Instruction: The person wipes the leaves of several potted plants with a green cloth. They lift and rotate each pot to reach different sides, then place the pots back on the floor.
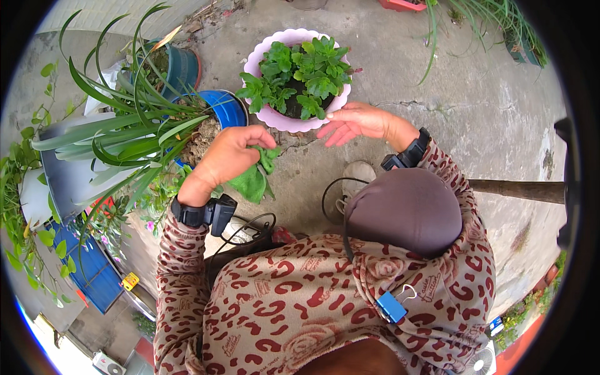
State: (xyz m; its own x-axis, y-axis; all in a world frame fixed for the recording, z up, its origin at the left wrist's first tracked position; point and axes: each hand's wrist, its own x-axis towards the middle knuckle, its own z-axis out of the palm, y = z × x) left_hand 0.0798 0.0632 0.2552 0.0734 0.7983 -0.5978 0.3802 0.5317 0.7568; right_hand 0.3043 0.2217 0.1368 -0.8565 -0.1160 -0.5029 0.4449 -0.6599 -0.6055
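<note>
A pink scalloped plastic flowerpot (287, 124) stands on the concrete, holding a leafy green plant (323, 65) in dark soil. My left hand (234, 152) grips a green cloth (251, 182), which hangs below the fingers. It is beside a blue flowerpot (229, 108) with a long-leaved plant (122, 136) in pale, crumbly soil. My right hand (358, 124) is at the lower right rim of the pink pot, fingers spread and holding nothing; whether its thumb touches the rim I cannot tell.
A teal pot (180, 70) stands behind the blue one at the upper left. A red planter (403, 4) and a dark green pot (522, 52) are along the far side. At right, a wooden pole (515, 190) lies across the view. A dark cable (323, 197) loops near my shoes.
</note>
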